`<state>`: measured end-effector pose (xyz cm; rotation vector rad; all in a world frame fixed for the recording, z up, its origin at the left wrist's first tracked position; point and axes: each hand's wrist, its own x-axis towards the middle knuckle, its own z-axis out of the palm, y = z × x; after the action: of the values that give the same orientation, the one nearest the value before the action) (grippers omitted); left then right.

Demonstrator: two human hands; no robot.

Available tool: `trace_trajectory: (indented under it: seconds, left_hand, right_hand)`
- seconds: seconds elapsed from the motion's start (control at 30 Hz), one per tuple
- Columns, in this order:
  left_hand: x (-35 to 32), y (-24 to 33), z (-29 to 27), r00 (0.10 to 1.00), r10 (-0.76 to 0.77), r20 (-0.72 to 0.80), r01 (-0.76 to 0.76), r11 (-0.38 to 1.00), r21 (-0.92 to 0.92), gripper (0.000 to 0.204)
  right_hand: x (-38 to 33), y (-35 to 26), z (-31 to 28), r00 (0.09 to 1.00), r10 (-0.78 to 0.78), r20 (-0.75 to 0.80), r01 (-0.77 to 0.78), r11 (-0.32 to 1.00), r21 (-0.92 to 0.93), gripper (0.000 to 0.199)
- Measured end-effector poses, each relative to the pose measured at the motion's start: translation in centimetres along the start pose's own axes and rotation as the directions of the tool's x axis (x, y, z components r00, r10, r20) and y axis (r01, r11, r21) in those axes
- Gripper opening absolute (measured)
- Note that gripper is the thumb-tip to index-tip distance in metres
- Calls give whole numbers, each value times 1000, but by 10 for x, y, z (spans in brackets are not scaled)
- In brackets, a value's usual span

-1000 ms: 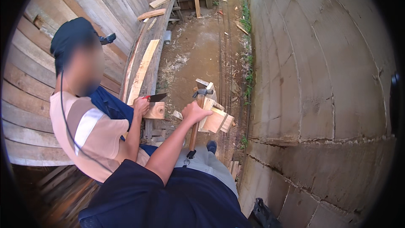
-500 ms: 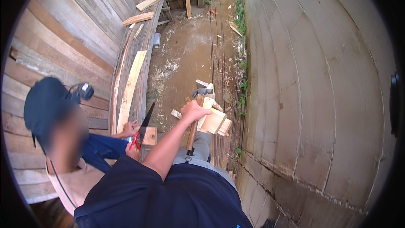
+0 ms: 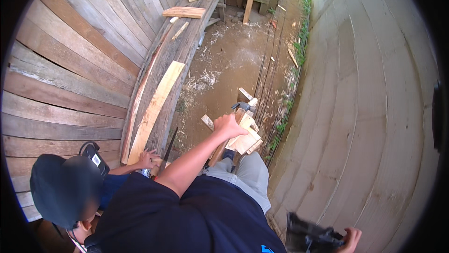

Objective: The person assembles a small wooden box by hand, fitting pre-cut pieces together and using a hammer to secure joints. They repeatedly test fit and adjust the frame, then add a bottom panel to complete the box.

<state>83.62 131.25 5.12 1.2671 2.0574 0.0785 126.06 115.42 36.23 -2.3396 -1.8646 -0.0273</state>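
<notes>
My left hand [image 3: 229, 126] is closed around the wooden handle of a hammer [image 3: 243, 107], whose metal head rests on a pile of short wood offcuts [image 3: 247, 139] on the dirt ground. My right hand [image 3: 351, 239] shows at the lower right edge, gripping a blurred black object [image 3: 311, 239] next to the concrete wall. My dark blue shirt and grey trousers fill the lower middle.
A co-worker in a dark cap [image 3: 65, 190] crouches at lower left, one hand [image 3: 147, 159] on a pale plank [image 3: 154, 108], with a handsaw [image 3: 166, 152] beside it. A plank wall [image 3: 70, 66] stands left, a concrete wall [image 3: 365, 112] right. Loose boards [image 3: 184, 12] lie farther off.
The view has swung so the co-worker now sits low at the left, bent over the plank. My left hand stays on the hammer. My right hand with the black object has come into view.
</notes>
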Motion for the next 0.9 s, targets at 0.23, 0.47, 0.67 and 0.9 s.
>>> trace_trajectory:
  seconds: [0.23,0.47,0.67,0.9]
  left_hand:
    - [75,-1,-125,972,-207,-116,193,974,-118,77]
    - [180,-10,-180,935,-297,-193,255,943,-215,73]
    - [244,-23,-233,898,-414,-147,367,891,-268,68]
    - [274,-31,-309,865,-492,-102,413,811,-414,70]
  right_hand:
    - [168,-46,95,931,-212,296,198,977,77,31]
    - [356,-173,169,871,-488,55,472,862,182,32]
    - [486,-304,223,754,-608,250,560,793,240,36]
    - [608,-442,278,486,-554,677,597,775,206,34]
